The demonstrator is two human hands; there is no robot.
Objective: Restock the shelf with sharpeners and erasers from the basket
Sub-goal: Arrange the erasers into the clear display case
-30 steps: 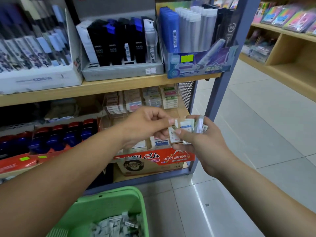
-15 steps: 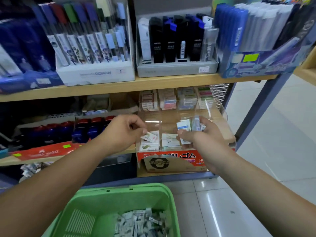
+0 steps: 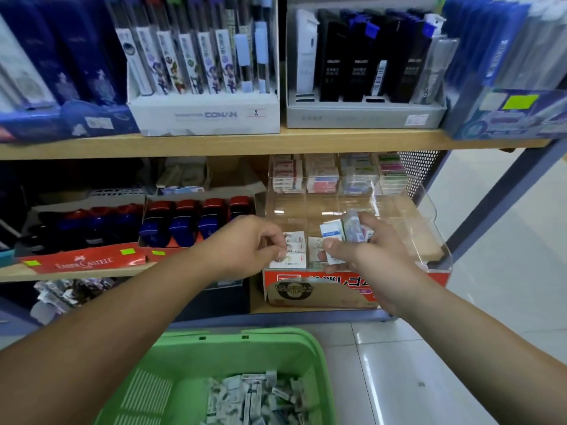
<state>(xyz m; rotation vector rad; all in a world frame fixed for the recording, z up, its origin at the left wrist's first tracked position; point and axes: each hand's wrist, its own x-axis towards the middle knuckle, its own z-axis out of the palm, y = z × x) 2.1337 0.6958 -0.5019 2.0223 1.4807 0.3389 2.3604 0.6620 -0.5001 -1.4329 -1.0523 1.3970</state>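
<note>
A white CONAN box of slim pen packs stands just beside a grey tray holding black cartons. Right of the tray sits a blue display carton bearing a yellow-green sticker. Lower left, a red Faber-Castell carton holds blue-and-red items. Glossy pale floor tiles lie at right.

Two bare forearms, one entering from 8 o'clock and the other from 4 o'clock, run uncovered down to bare wrists and end in the left hand and the right hand, knuckles and a thumbnail showing.
</note>
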